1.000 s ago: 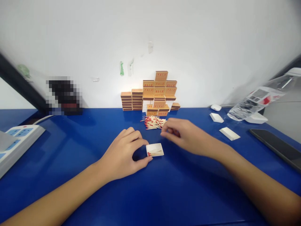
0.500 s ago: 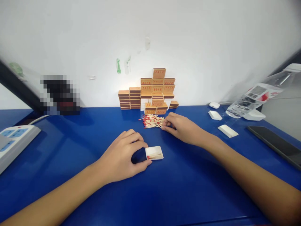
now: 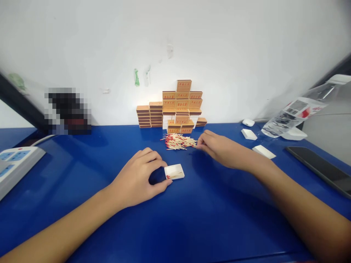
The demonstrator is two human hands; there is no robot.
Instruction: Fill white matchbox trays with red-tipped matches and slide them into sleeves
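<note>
My left hand (image 3: pixel 141 177) grips the left end of a small white matchbox tray (image 3: pixel 177 169) between thumb and fingers. Inside the tray, a few red-tipped matches (image 3: pixel 174 176) lie along the near side. Behind it on the blue table is a loose pile of matches (image 3: pixel 178 141), heads mostly to the left. At the pile's right edge my right hand (image 3: pixel 216 148) is closed in a pinch on match ends; how many is too small to tell.
Stacked orange matchboxes (image 3: pixel 182 104) stand against the wall behind the pile. On the right are white pieces (image 3: pixel 263 151), a white case (image 3: pixel 248 122), a tilted plastic bottle (image 3: pixel 298 107) and a phone (image 3: pixel 320 166). A power strip (image 3: pixel 20 164) lies at the left.
My right hand has moved a little to the right, and matches at the pile's right side have shifted with it. My left hand and the tray have moved slightly back and left.
</note>
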